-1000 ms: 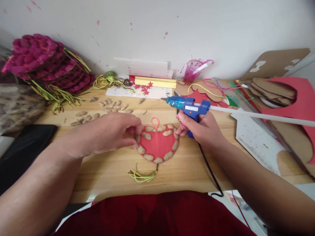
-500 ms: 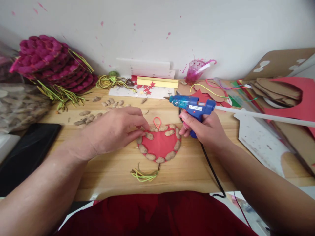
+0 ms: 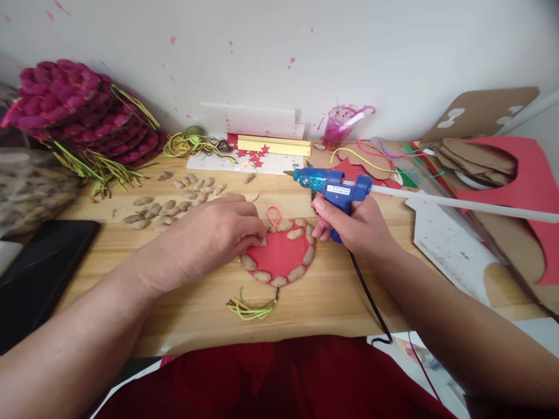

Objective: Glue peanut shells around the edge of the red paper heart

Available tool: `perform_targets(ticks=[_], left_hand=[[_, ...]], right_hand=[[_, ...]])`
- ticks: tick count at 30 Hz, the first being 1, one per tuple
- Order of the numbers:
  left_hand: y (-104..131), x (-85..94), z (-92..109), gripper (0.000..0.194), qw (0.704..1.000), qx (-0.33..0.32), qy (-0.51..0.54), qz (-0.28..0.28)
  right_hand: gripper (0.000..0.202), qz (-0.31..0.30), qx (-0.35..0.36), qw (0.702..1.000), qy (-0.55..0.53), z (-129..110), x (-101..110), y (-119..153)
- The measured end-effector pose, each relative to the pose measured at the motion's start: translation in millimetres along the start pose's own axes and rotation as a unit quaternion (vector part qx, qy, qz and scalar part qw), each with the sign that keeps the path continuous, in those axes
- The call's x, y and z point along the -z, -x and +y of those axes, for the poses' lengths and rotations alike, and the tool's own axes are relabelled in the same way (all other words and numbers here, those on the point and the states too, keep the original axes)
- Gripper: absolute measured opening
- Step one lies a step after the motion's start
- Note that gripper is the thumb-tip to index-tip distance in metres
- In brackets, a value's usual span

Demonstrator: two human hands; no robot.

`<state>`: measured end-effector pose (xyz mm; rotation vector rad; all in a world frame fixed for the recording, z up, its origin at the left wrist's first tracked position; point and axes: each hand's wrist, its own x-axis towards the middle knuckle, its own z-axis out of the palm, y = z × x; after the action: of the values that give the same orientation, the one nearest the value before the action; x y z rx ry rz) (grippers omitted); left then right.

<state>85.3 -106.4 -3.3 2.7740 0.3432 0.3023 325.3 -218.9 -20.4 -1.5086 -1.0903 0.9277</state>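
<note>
A red disc lies on the wooden table, ringed with peanuts along its edge, with a few set further in. It has a coral loop at its top and a yellow-green tassel at its bottom. My left hand reaches over the disc's upper left, fingers drawn together on a peanut that they partly cover. In my right hand, just right of the disc, is a blue glue gun, its nozzle pointing left and a long white glue stick sticking out behind.
Loose peanuts lie behind my left hand. A stack of magenta pieces and a black phone are at left. Red stars, a stained cup and cardboard pieces stand or lie further back. The gun's black cord hangs over the front edge.
The view has shifted slightly. My left fingers have come down further over the peanut at the disc's upper left, covering more of it. My right hand still holds the glue gun in much the same place.
</note>
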Motion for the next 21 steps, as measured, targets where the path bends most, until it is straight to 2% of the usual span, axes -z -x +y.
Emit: perform_targets(ticks=[3,21], left_hand=[[-0.1,-1.0,-1.7,0.022,1.000,-0.012,-0.010,-0.019],[0.0,-2.7,-3.3,0.023,0.999,0.002,-0.021,-0.028]], right_hand=[[0.042,-0.003,-0.004,1.000,0.000,-0.1,0.1,-0.3],[0.042,-0.005,-0.003,1.000,0.003,-2.8,-0.5,1.8]])
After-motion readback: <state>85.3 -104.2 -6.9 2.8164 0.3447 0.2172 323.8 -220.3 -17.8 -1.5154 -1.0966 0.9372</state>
